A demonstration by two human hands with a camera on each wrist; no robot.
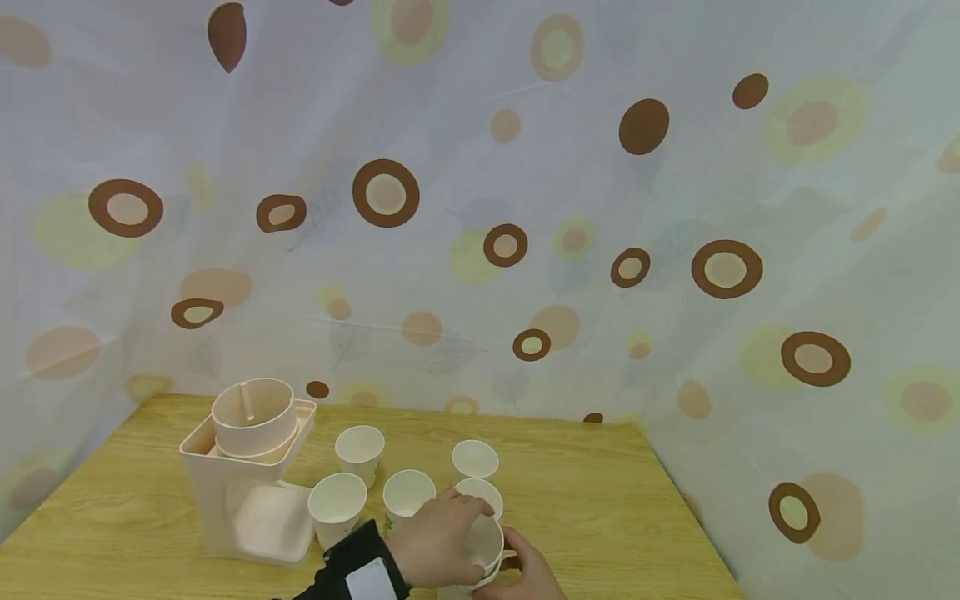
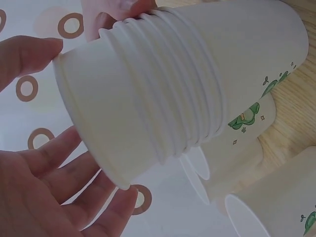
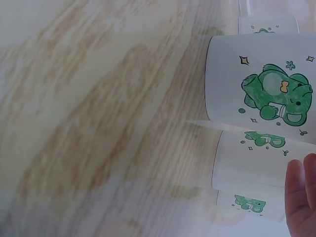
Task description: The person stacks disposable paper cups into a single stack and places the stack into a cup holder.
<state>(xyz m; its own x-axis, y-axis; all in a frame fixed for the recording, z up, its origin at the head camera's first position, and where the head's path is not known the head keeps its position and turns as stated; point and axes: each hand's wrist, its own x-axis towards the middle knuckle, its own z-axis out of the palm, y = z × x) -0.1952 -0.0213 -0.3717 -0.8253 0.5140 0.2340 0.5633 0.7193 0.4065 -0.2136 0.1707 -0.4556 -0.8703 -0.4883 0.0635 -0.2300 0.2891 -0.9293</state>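
My left hand (image 1: 438,542) grips the rim of the topmost white paper cup (image 2: 96,108) in a nested stack, its thumb and fingers at opposite sides of the rim in the left wrist view. Several rims sit close together below that cup, which stands out from them. My right hand (image 1: 525,571) holds the same stack (image 2: 168,84) from the other side, with its fingers (image 2: 118,10) at the nested rims. Fingertips (image 3: 296,187) of the right hand show beside white cups (image 3: 276,84) printed with a green bear in the right wrist view.
Single paper cups stand upright beyond my hands: two at the left (image 1: 360,450) (image 1: 337,500), one in the middle (image 1: 408,492), two at the right (image 1: 475,458) (image 1: 480,493). A cream-coloured container (image 1: 247,500) with a round insert stands on the wooden table (image 1: 600,508). A patterned sheet (image 1: 450,275) hangs behind.
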